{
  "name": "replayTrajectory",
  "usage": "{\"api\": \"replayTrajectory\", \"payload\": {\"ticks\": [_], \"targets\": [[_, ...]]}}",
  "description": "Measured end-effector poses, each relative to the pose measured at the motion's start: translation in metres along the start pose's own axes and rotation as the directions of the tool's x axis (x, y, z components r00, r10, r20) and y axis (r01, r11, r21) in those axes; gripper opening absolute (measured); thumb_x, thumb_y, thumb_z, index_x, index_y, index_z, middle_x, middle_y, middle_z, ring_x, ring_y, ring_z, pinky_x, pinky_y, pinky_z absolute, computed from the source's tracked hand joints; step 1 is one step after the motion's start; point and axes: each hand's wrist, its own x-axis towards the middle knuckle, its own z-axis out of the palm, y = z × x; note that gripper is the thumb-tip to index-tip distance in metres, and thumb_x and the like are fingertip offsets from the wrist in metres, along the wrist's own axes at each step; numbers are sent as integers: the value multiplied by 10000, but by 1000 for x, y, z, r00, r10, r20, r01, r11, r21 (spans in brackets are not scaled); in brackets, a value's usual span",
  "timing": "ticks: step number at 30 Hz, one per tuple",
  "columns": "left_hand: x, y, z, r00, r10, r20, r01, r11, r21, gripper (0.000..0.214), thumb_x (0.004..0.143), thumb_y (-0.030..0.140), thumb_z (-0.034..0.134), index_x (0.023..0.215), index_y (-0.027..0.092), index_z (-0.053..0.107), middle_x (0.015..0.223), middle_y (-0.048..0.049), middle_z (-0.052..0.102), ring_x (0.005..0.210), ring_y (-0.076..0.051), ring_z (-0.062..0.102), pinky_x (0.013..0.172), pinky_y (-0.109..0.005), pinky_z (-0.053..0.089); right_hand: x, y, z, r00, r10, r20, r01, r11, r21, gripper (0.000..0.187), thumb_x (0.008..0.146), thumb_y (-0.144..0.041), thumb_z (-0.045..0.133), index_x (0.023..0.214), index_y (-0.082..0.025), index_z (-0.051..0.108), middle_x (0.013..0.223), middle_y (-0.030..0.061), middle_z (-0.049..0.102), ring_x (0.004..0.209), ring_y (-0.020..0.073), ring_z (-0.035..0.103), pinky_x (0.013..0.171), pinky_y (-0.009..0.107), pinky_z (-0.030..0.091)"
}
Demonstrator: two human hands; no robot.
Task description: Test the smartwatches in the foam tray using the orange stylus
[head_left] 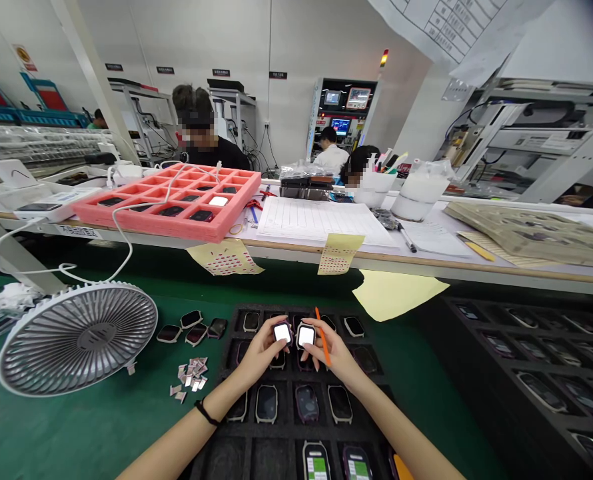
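Two watch bodies with lit white screens are being handled over a black foam tray (286, 430). The left-hand watch (282, 333) is held by the left hand (261, 350), its fingers closed around the case. The right-hand watch (306, 336) is held by the right hand (334, 350) in the same closed grip, just beside the other watch. Both are kept a little above the tray's upper rows, though their height is hard to judge from this angle. An orange stick (323, 337) is held along the right hand, apparently clasped by its fingers.

Unlit watches (307, 404) are seated in the tray's compartments, one to each compartment that can be seen, and some upper compartments are hidden by the hands. A second black tray (536, 373) holds more watches to the right. Loose watches (191, 327) and a heap of paper scraps (190, 377) lie on a green mat (76, 433) to the left of the tray. Dark watches and one white item (218, 201) sit in a pink foam tray (141, 223) on the bench beyond.
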Motion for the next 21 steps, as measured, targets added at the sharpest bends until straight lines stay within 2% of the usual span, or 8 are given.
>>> {"api": "replayTrajectory", "payload": {"ticks": [4,11,17,21], "targets": [[0,0,1,1000,12,5,-12,1000,-1,507,759,370,643,1206,207,467,1003,-61,581,737,-147,564,616,-246,443,1,2,0,1000,-7,-14,7,1000,-6,486,726,-378,692,1137,-240,471,861,15,543,565,135,620,385,208,425],[-2,6,0,1000,-31,-1,31,992,120,375,828,433,535,1117,197,567,861,-36,598,672,-150,560,574,-246,447,2,5,-3,998,9,-57,-10,1000,-9,372,766,-415,647,1066,-221,543,765,3,570,488,132,606,378,221,408],[-2,12,1,999,5,-34,0,987,163,344,824,468,515,988,193,639,861,-44,628,787,-197,576,610,-268,492,-2,-3,-2,996,14,-83,-15,1000,-12,304,786,-455,618,960,-206,594,594,-46,511,392,110,546,362,223,387],[-2,11,2,1000,-12,-23,15,990,143,367,812,493,527,965,180,643,808,-34,612,730,-177,565,573,-257,496,-3,-6,-1,996,25,-91,-27,1000,-17,308,788,-473,611,933,-201,597,558,-59,496,356,90,509,363,219,384]]}}
